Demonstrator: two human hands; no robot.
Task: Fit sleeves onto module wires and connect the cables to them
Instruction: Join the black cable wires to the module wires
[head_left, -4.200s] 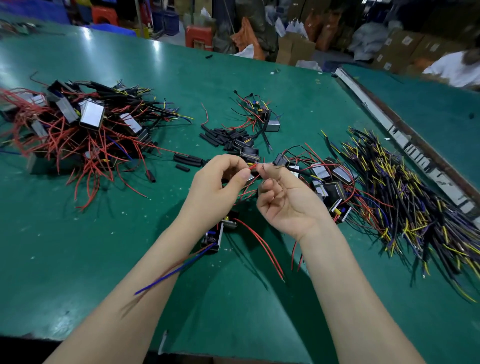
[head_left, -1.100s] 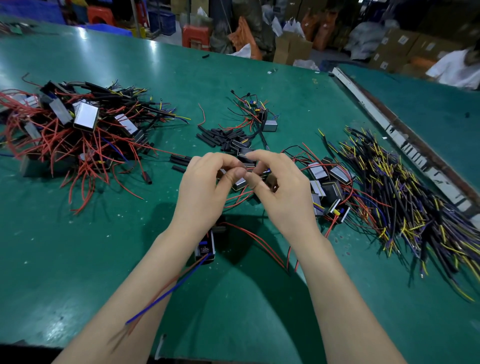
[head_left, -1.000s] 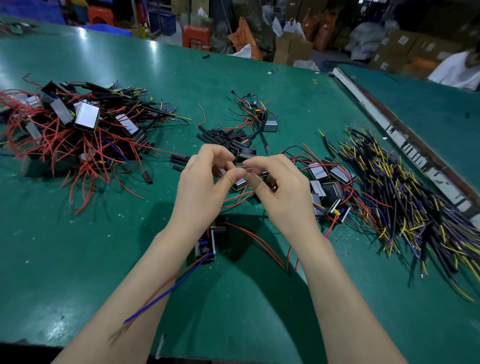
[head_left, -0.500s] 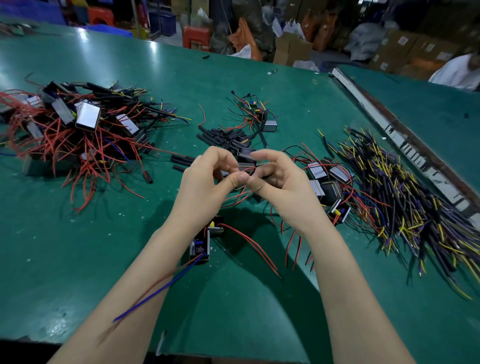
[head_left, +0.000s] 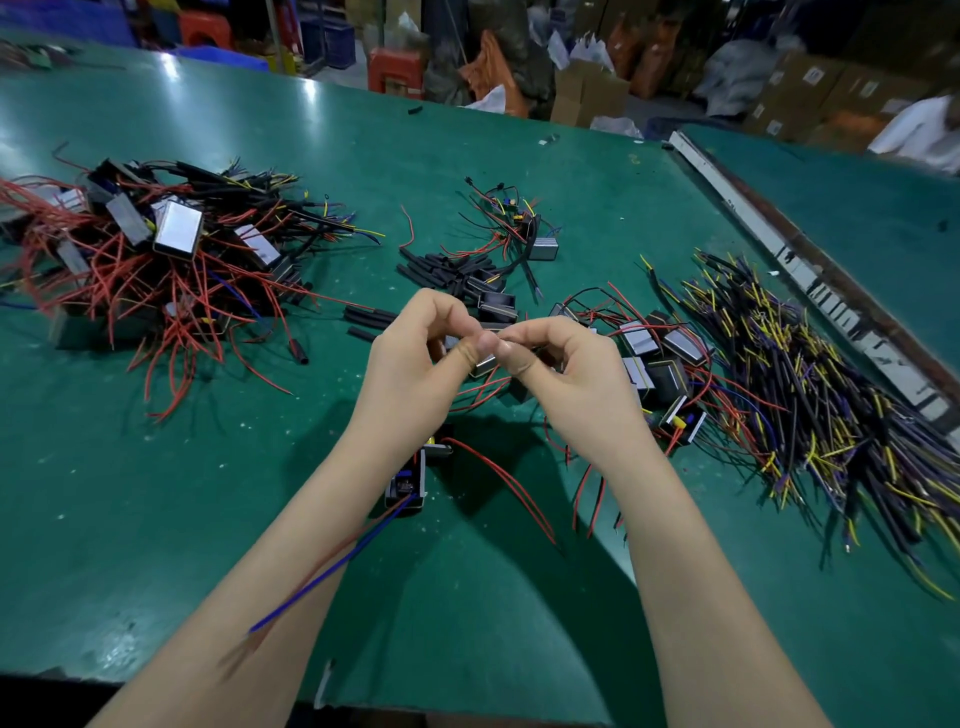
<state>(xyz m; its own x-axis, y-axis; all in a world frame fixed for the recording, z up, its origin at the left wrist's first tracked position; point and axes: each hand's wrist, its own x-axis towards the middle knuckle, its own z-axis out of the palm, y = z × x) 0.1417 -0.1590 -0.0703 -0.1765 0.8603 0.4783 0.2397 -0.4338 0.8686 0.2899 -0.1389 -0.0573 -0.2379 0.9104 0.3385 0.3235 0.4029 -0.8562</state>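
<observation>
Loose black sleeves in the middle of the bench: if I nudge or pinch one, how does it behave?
The black sleeves look like short round tubes, so a nudge would probably roll or scatter them on the smooth green bench. They lie loose and overlapping, so pinching one may drag neighbours. Likely very light and slightly squashy, not fragile.

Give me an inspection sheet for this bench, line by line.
Surface: green table, scuffed, with glare at the far side.
Job's things: loose black sleeves; unfinished modules right of the hands; one module under the left wrist.
Clutter: tangled heap of modules with red wires at far left.
Grippers: left hand and right hand pinch a small part together, thumbs touching; the part is mostly hidden.
Cables: pile of black, yellow and purple cables at right.
Surroundings: cardboard boxes, red stool, a person in white.
</observation>
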